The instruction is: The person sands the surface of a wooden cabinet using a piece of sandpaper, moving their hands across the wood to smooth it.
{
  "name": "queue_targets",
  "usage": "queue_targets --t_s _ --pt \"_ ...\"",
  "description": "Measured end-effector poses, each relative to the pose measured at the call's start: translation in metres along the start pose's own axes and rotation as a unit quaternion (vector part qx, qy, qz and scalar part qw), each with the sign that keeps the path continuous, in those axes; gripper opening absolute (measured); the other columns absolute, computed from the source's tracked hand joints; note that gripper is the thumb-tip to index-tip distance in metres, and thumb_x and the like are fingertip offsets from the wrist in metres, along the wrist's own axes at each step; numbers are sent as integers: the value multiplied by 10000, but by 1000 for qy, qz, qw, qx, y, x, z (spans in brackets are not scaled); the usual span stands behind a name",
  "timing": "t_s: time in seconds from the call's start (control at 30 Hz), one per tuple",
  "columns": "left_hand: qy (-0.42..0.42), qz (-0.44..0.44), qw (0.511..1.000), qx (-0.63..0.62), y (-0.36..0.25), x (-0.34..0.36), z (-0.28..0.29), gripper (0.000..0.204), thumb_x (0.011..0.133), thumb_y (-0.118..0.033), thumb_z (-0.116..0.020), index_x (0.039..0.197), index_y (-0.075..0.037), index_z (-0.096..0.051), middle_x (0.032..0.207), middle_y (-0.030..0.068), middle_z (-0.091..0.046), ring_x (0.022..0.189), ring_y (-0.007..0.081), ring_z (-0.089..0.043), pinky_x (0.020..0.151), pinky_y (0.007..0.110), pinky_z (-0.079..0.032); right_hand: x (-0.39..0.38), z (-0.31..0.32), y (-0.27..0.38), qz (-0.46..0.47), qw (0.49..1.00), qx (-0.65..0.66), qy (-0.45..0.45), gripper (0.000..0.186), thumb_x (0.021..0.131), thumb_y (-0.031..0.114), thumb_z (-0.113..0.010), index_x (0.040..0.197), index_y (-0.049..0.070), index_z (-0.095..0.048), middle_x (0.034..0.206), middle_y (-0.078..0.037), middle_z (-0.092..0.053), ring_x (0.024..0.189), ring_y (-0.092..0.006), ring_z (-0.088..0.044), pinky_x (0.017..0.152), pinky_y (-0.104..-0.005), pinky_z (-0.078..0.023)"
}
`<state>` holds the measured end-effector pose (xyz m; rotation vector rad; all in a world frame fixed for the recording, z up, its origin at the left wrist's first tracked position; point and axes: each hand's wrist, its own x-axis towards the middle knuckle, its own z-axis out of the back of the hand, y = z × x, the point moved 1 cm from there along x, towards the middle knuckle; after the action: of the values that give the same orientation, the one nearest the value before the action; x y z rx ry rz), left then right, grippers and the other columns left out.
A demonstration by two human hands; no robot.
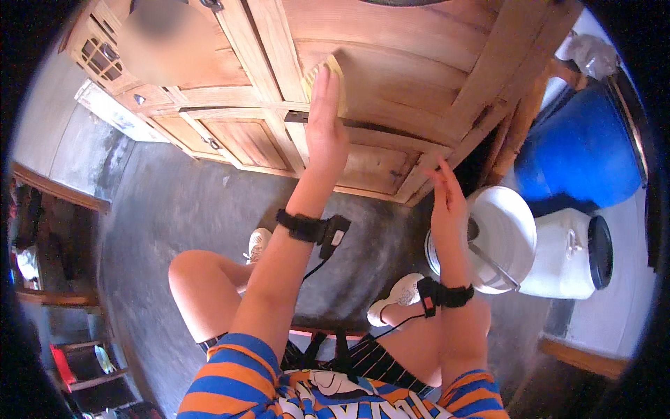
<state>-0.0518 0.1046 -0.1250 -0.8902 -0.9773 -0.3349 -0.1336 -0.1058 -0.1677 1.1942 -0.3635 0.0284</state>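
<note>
Up against the tall wooden cabinet's door (391, 84), my left hand (326, 129) lies with its fingers stretched over a yellow cloth-like piece (340, 94). The hand presses this piece flat to the wood; its exact material is hard to make out. Lower and to the right, my right hand (447, 199) is held upright beside the cabinet's right corner frame. Its fingers are straight, and nothing shows in it. Whether its fingertips touch the frame, I cannot tell. Both wrists wear black straps with small boxes and cables.
A white bucket (520, 241) with a long-handled tool stands right of my right hand. Beside it are a white drum (569, 255) with a black lid and a large blue barrel (583, 153). Wooden shelving (59, 298) lines the left. Grey floor (160, 202) surrounds my feet.
</note>
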Motion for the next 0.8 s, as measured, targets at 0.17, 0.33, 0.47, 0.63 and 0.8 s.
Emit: queue_targets --t_s 0.17,0.33,0.47,0.63,0.8 --pt "-89 47 994 -48 1 16 -43 683 662 178 -293 1318 -8 -330 1379 232 -273 1289 345 -259 1056 355 -214 11 -11 -31 24 999 8 19 337 885 48 -438 1213 91 -501 957 -85 -647 783 -144 -591 695 -255 -451" --pt "-116 11 992 58 11 22 -68 676 663 149 -314 1329 38 -271 1396 266 -197 1311 382 -168 1074 390 -148 29 -30 -18 54 997 -23 51 305 887 65 -434 1180 62 -521 936 -118 -642 819 -205 -607 743 -295 -459" --pt "-71 3 991 113 18 22 -65 676 672 148 -324 1336 37 -257 1398 268 -183 1314 385 -153 1075 403 -143 38 -44 -27 61 995 2 75 315 881 70 -441 1186 58 -519 931 -141 -640 839 -230 -618 756 -316 -464" --pt "-79 0 992 97 18 12 -69 670 685 171 -310 1338 29 -262 1399 268 -185 1312 377 -174 1073 396 -153 41 -47 -27 56 995 0 87 315 888 91 -438 1192 68 -518 940 -151 -639 835 -238 -629 740 -310 -469" --pt "-101 17 988 113 0 27 -80 688 634 178 -328 1307 115 -204 1361 338 -162 1275 461 -172 1059 472 -151 40 -39 -23 27 996 -26 86 311 895 99 -431 1191 102 -525 914 -120 -649 778 -225 -629 692 -312 -480"
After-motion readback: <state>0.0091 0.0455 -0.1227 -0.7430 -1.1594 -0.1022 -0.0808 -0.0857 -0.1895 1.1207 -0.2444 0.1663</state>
